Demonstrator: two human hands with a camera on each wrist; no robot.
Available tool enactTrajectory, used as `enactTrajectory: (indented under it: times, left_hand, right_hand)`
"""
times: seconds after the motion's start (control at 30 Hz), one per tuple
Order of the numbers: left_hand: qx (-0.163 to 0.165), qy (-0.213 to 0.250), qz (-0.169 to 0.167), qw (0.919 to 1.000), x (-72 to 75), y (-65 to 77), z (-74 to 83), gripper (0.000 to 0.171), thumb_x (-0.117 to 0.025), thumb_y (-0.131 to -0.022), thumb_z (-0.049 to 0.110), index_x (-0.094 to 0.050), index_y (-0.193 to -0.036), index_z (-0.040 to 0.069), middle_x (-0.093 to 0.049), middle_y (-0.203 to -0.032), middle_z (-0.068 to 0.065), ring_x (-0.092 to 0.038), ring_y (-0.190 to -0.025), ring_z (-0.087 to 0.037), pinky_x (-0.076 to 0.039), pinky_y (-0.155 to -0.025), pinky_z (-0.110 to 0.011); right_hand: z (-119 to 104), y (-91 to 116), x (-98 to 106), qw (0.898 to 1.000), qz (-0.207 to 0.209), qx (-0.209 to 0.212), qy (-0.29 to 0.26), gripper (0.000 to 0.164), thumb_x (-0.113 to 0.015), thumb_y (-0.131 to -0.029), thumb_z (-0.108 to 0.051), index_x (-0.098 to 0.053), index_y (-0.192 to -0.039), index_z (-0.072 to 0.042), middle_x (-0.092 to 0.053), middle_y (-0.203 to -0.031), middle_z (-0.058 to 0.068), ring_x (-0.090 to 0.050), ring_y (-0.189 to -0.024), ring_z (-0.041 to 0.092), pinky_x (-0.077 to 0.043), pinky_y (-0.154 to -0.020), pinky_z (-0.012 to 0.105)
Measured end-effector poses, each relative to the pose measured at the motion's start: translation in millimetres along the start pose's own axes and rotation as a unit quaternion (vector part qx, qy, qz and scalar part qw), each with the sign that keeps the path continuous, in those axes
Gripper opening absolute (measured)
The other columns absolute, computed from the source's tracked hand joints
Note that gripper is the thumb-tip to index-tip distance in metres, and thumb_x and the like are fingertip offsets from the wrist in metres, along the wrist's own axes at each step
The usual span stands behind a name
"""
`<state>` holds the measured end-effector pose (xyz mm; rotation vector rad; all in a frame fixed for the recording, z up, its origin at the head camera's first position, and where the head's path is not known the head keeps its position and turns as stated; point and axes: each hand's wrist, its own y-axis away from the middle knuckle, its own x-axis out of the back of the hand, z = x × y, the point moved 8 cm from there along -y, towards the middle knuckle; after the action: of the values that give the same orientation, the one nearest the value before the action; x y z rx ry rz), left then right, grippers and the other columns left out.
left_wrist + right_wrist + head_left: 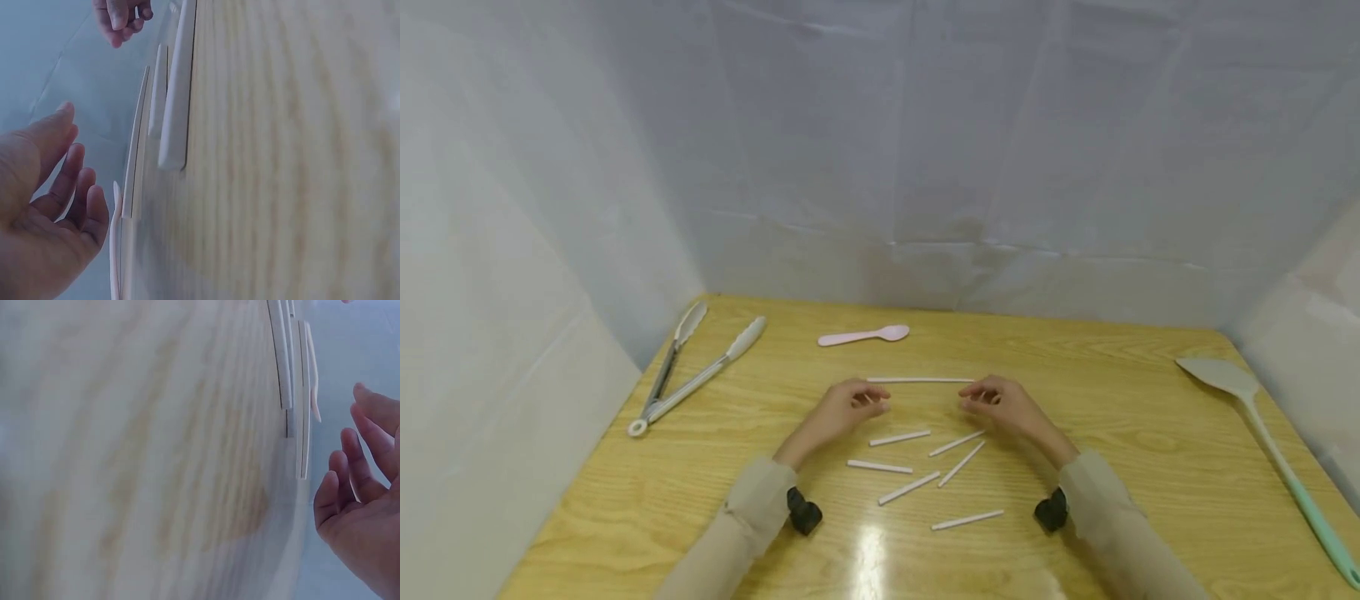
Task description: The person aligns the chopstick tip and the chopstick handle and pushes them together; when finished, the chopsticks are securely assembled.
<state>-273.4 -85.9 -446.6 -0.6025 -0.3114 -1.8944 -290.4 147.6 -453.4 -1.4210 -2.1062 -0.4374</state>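
A long thin white stick [921, 380] lies on the wooden table, its two ends close to my hands. My left hand [853, 404] hovers by its left end, fingers loosely bent with nothing between them. By the right end is my right hand [996, 402], likewise relaxed and holding nothing. Both wrist views show a gap between the fingers and the tabletop. Nearer to me lie several short white sticks [908, 488], scattered at different angles between the forearms. Beyond the long stick rests a pink spoon [862, 336], its bowl to the right.
Spread tongs [688, 392] lie at the table's left edge. A long turner [1273, 437] with a green handle lies along the right side. Pale sheeting [955, 167] hangs behind the table and at both sides.
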Motion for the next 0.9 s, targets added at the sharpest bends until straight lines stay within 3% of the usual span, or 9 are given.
enactTrajectory:
  times: [0.13,0.3,0.47,0.73,0.9]
  left_hand:
    - [0.002,0.005,-0.011,0.9999,-6.6,6.5,2.5,0.027,-0.064,-0.09,0.021,-0.066,-0.11,0.004,-0.064,-0.101,-0.005,-0.058,-0.09,-0.016,-0.049,-0.081,-0.03]
    - [-0.007,0.002,-0.022,0.9997,-14.0,12.4,3.5,0.027,-0.064,-0.09,0.02,-0.066,-0.11,0.002,-0.065,-0.102,-0.007,-0.058,-0.089,-0.016,-0.049,-0.079,-0.027]
    - [0.009,0.0,-0.027,0.9996,-18.8,17.4,2.3,0.027,-0.065,-0.09,0.021,-0.067,-0.111,0.004,-0.065,-0.104,-0.006,-0.057,-0.089,-0.015,-0.048,-0.079,-0.027]
    - [-0.004,-0.002,-0.028,0.9996,-25.9,19.3,1.1,0.03,-0.065,-0.089,0.02,-0.066,-0.114,0.003,-0.065,-0.111,-0.011,-0.059,-0.1,-0.023,-0.048,-0.088,-0.037]
    - [0.006,0.003,-0.033,0.9994,-31.3,20.7,-4.4,0.031,-0.065,-0.089,0.021,-0.065,-0.116,0.004,-0.064,-0.115,-0.011,-0.059,-0.106,-0.024,-0.047,-0.092,-0.04]
  right_hand:
    - [4.5,7.3,-4.8,1.0,-0.026,0.0,-0.005,0.022,-0.068,-0.087,-0.021,-0.069,-0.105,-0.007,-0.062,-0.093,0.003,-0.055,-0.083,0.014,-0.048,-0.075,0.029]
    - [3.6,13.6,-8.9,0.998,-0.049,0.031,-0.005,0.022,-0.07,-0.085,-0.015,-0.069,-0.103,-0.003,-0.064,-0.092,0.008,-0.056,-0.082,0.013,-0.048,-0.073,0.024]
    - [3.7,17.6,-11.8,0.997,-0.069,0.04,-0.004,0.025,-0.071,-0.085,-0.018,-0.069,-0.105,-0.003,-0.065,-0.099,0.009,-0.058,-0.091,0.015,-0.047,-0.079,0.022]
    - [1.6,19.7,-17.9,0.993,-0.097,0.063,0.022,0.028,-0.07,-0.085,-0.022,-0.07,-0.108,-0.006,-0.065,-0.102,0.006,-0.057,-0.096,0.017,-0.046,-0.084,0.024]
    - [0.0,19.8,-22.2,0.991,-0.109,0.07,0.017,0.027,-0.071,-0.085,-0.023,-0.071,-0.107,-0.007,-0.064,-0.101,0.005,-0.056,-0.095,0.017,-0.046,-0.082,0.024]
